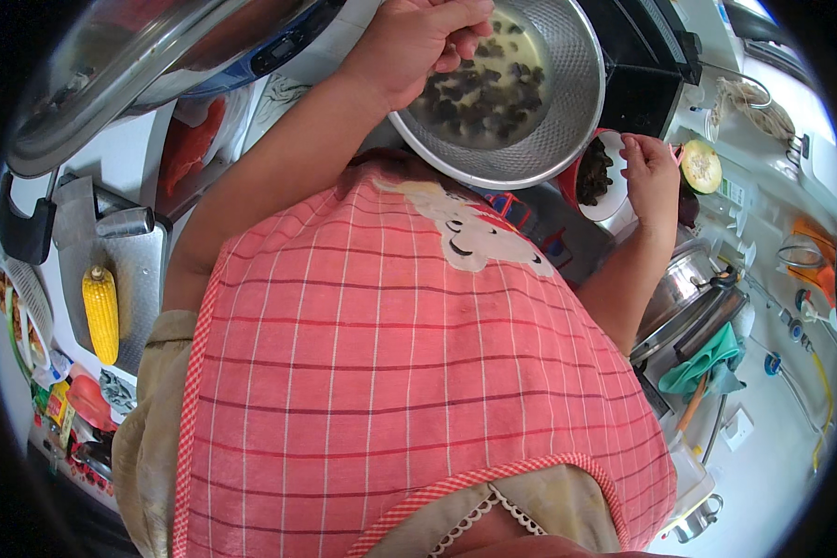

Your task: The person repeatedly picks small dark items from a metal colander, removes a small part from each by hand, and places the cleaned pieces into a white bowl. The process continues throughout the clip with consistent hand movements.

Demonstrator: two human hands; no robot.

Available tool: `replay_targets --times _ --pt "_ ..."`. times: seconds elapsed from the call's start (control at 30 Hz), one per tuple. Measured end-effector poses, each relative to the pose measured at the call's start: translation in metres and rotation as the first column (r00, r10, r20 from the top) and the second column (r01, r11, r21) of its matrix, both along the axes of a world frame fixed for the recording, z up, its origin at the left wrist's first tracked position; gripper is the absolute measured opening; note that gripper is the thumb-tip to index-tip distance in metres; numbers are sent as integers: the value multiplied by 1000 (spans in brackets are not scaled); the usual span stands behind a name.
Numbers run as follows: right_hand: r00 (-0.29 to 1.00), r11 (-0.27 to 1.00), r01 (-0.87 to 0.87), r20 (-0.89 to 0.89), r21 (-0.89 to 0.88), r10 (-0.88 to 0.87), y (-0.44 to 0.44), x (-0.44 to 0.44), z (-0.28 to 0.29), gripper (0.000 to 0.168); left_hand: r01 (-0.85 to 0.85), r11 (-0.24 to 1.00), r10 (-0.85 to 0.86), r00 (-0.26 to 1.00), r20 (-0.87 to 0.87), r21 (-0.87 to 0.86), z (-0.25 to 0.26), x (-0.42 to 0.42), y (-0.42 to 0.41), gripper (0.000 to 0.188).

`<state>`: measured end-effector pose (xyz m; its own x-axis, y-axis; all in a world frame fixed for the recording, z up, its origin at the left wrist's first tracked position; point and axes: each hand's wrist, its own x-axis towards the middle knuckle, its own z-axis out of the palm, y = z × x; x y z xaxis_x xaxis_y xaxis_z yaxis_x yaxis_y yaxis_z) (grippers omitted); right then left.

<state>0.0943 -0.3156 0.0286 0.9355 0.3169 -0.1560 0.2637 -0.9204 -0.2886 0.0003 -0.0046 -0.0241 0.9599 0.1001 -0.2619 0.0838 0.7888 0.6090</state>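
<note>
My left hand (425,45), fingers curled and fingertips together, is over a textured metal pan (565,132) at the top. Whether a small thing is between those fingertips cannot be made out. Cloudy yellowish liquid with many dark pieces, apparently wood ear fungus (488,97), fills the pan's bottom. To the pan's right is a tilted bowl (617,195), red outside and white inside. Dark wet pieces (593,171) of similar look lie in it. My right hand (649,174) grips the bowl at its right rim; the far fingers are partly hidden.
At left, a metal tray (139,279) holds a corn cob (101,314) and a cleaver (75,209). A large glass lid (132,77) leans above it. Right of me are a steel pot (676,279), a green cloth (704,363) and a cut round vegetable (701,167).
</note>
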Motion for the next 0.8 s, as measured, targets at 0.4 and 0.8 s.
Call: replay_targets --times 0.4,0.8 --pt "996 927 -86 38 366 77 34 -18 6 17 5 1000 -5 1000 2 13 -2 -1 1 7" --pt "831 840 -496 -160 219 533 151 -22 -63 9 -29 999 29 999 28 20 -4 -1 -1 7"
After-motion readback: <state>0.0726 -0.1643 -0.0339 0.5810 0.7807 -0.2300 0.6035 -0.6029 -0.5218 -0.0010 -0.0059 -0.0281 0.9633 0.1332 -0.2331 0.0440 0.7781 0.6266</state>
